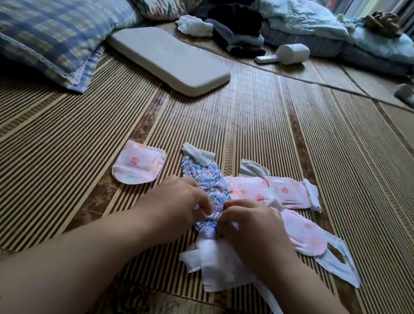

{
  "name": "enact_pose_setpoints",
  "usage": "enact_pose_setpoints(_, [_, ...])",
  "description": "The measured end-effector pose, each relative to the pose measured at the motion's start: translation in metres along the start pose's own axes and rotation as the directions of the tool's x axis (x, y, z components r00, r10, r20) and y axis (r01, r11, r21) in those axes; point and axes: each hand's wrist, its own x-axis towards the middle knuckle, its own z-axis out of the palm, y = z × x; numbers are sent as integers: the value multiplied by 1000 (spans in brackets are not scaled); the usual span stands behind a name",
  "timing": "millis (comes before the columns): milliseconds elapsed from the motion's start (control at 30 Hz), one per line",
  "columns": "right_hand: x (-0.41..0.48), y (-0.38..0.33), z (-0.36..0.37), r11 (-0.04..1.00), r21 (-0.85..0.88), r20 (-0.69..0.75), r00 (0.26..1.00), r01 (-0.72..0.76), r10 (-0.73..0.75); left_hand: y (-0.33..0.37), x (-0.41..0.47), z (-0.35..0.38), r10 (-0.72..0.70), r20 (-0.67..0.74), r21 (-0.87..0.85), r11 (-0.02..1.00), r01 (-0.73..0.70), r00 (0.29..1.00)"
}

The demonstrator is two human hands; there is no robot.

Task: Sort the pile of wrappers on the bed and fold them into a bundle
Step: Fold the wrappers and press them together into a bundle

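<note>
A blue patterned wrapper lies lengthwise on the bamboo mat. My left hand and my right hand both pinch its near end, fingertips almost touching. A folded pink flowered wrapper lies apart to the left. Two pink flowered wrappers overlap to the right of the blue one, and another pink one lies beside my right hand. White paper strips sit under my right wrist. A pale blue strip trails off at the right.
A flat beige pad lies further up the mat. A plaid pillow is at the left. Piled clothes, a white handheld device and folded bedding line the far edge.
</note>
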Motion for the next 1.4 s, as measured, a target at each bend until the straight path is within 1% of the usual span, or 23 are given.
enact_pose_setpoints(67, [1, 0, 3, 1000, 16, 6, 1000, -18, 18, -5, -3, 1, 2, 109, 42, 999, -6, 994])
enact_pose_setpoints(100, [2, 1, 3, 999, 26, 7, 999, -33, 33, -5, -4, 2, 2, 125, 44, 999, -7, 992])
enact_pose_setpoints(167, [3, 3, 2, 996, 62, 20, 998, -68, 67, -5, -3, 1, 2, 105, 37, 999, -6, 994])
enact_pose_setpoints(233, [3, 6, 0, 988, 107, 36, 994, -111, 108, -5, -3, 3, -1, 48, 32, 999, -1, 999])
enact_pose_setpoints(333, [3, 11, -3, 956, 226, 55, 982, -187, 180, -6, -3, 7, 0, -33, 13, 1000, 1, 999])
enact_pose_setpoints(400, [1, 13, -6, 930, 305, 50, 979, -206, 200, -5, -3, 10, 2, -71, -8, 1000, -3, 997])
enact_pose_setpoints(500, [-4, 13, -13, 920, 363, 83, 989, -148, 126, 0, 0, 10, 11, -168, -93, 995, -27, 986])
enact_pose_setpoints(567, [-8, 8, -14, 936, 332, 109, 990, -119, 87, 6, 2, 6, 23, -263, -139, 988, -62, 965])
enact_pose_setpoints(600, [-9, 4, -14, 947, 303, 98, 992, -107, 81, 8, 2, 4, 30, -308, -149, 986, -80, 951])
enact_pose_setpoints(700, [-10, -12, -12, 975, 201, -11, 995, -93, 97, 14, 0, -1, 30, -403, -134, 987, -92, 914])
enact_pose_setpoints(800, [-9, -25, -9, 998, 29, -127, 990, -62, 65, 16, -1, -3, 13, -402, -148, 986, -78, 916])
enact_pose_setpoints(867, [-8, -29, -6, 998, -12, -177, 982, -68, 65, 17, -1, -3, 18, -393, -156, 984, -86, 919])
enact_pose_setpoints(1000, [-3, -22, -7, 992, 42, -279, 952, -117, 124, 17, -2, -3, 35, -407, -158, 981, -108, 913])
enact_pose_setpoints(1100, [2, -14, -17, 967, 223, -355, 914, -123, 198, 16, -2, -5, 48, -415, -173, 976, -130, 909])
enact_pose_setpoints(1200, [5, -12, -34, 903, 426, -374, 900, -51, 226, 13, -2, -5, 0, -327, -225, 971, -78, 945])
enact_pose_setpoints(1267, [5, -10, -48, 807, 590, -352, 903, 11, 246, 10, 0, -4, -45, -305, -246, 969, -34, 951])
enact_pose_setpoints(1300, [4, -10, -56, 734, 678, -338, 904, 41, 262, 8, 1, -5, -75, -319, -260, 966, -11, 945])
enact_pose_setpoints(1333, [4, -10, -64, 634, 771, -314, 904, 65, 290, 6, 2, -6, -117, -335, -293, 956, 15, 935])
enact_pose_setpoints(1400, [2, -10, -79, 389, 917, -236, 901, 84, 363, 2, 3, -8, -184, -335, -372, 927, 49, 924])
